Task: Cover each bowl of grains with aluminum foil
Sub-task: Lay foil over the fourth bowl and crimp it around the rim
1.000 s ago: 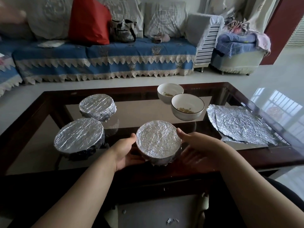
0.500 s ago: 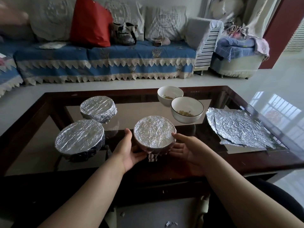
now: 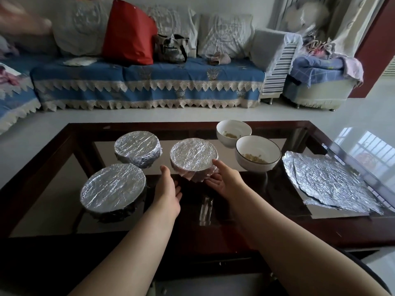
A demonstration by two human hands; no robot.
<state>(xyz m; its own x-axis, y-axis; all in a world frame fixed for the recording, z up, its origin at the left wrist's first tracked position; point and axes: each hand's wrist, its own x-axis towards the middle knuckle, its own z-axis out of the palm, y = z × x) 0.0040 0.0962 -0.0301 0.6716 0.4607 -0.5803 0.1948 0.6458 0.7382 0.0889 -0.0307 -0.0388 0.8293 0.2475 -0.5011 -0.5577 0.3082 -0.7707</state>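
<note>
Three bowls wear crinkled foil: one at the near left, one behind it, and a middle one between my hands. My left hand is open with its palm turned toward that middle bowl, a small gap away from it. My right hand rests its thumb on the bowl's right rim, with straight fingers against its lower side. Two white bowls holding a few grains stand uncovered, one just right of the middle bowl and one behind it. Loose foil sheets lie flat at the right.
Everything sits on a glass-topped coffee table with a dark wooden frame. A sofa with a blue cover, a red cushion and a bag stands beyond it. White floor surrounds the table.
The middle foil-covered bowl has moved away from me toward the table's centre. My left hand has let go of it and opened; my right hand still touches its rim.
</note>
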